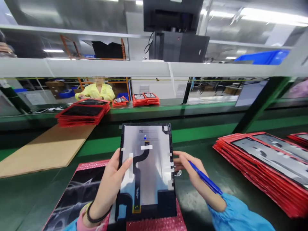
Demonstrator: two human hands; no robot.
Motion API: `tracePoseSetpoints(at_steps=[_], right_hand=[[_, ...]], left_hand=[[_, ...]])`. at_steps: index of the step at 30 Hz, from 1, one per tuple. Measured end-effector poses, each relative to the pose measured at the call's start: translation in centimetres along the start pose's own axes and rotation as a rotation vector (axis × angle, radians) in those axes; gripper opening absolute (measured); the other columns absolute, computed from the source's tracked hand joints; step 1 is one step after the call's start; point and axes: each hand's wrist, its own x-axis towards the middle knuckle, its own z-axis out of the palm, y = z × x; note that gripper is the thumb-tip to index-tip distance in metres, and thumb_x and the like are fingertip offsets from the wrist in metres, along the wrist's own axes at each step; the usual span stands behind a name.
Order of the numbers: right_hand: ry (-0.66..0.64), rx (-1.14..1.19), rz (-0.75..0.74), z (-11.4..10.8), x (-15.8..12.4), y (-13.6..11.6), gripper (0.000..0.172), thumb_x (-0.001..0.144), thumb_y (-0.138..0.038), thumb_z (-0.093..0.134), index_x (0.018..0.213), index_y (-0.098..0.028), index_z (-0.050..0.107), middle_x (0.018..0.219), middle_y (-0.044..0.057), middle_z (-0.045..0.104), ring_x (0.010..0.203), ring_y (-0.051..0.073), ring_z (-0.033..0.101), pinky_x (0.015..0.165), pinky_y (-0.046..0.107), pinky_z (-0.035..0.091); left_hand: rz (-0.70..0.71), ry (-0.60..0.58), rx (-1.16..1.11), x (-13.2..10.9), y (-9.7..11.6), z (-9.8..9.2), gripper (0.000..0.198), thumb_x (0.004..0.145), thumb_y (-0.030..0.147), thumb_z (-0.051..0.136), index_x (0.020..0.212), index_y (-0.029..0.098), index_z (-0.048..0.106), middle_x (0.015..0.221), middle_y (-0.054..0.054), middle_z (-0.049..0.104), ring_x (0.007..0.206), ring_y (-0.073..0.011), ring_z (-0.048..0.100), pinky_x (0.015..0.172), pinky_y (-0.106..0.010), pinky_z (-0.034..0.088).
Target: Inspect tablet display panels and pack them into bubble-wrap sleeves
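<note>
Near edge of bench (211, 189), centre. Display panel (149, 160) is held up off the surface, tilted back, silvery rear face toward the camera. A black flex cable (137, 179) runs down that face, with small white tape tabs along it.

Left hand (113, 183) grips the panel's left edge: thumb laid across the rear face, fingers wrapped behind and out of sight. Black band on that wrist.

Right hand (190, 170) is at the panel's right edge, about mid-height, fingertips touching the rim. It is closed around a blue pen (204, 178), whose shaft lies back across the hand toward the blue sleeve.

The panel sits between the two hands, above a pink bubble bag (89, 166) lying flat at the near edge.

Right side of bench: stack of red trays (264, 166) holding more panels, well apart from the hands. Left side: cardboard sheet (45, 149). Along the far edge are a second red tray stack (81, 115) and smaller red stacks (145, 98). Behind them sits a person in a yellow top (98, 91). A dark monitor (173, 14) is overhead.
</note>
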Motion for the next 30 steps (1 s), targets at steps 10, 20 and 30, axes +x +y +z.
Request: tracePoseSetpoints(at_steps=[10,20,30], right_hand=[[0.177,-0.153,-0.219,2.4,1.4,-5.0,0.04,0.077,-0.032,0.064,0.051,-0.021,0.036,0.05,-0.009,0.026,0.048,0.009,0.024,0.045,0.024,0.023],[0.155,-0.058,-0.215,2.0,2.4,-4.9,0.02,0.074,-0.033,0.065,0.088,-0.019,0.068,0.054,-0.007,0.035,0.051,0.01,0.031,0.048,0.024,0.031],[0.228,-0.006,-0.21,2.2,3.8,-4.2,0.02,0.076,-0.032,0.067,0.09,-0.019,0.072,0.049,-0.008,0.037,0.048,0.01,0.033,0.046,0.023,0.033]], left_hand=[[0.018,-0.044,-0.07,1.5,2.0,2.1,0.06,0.076,0.032,0.072,0.131,0.031,0.049,0.117,-0.002,0.07,0.094,-0.0216,0.069,0.072,-0.024,0.056],[-0.007,-0.028,-0.119,3.2,3.4,3.1,0.042,0.074,0.034,0.074,0.113,0.027,0.06,0.107,-0.001,0.073,0.089,-0.0199,0.071,0.072,-0.023,0.057],[-0.024,-0.032,-0.129,5.2,3.0,3.5,0.047,0.075,0.031,0.073,0.119,0.031,0.058,0.105,0.001,0.073,0.09,-0.019,0.07,0.072,-0.022,0.057]])
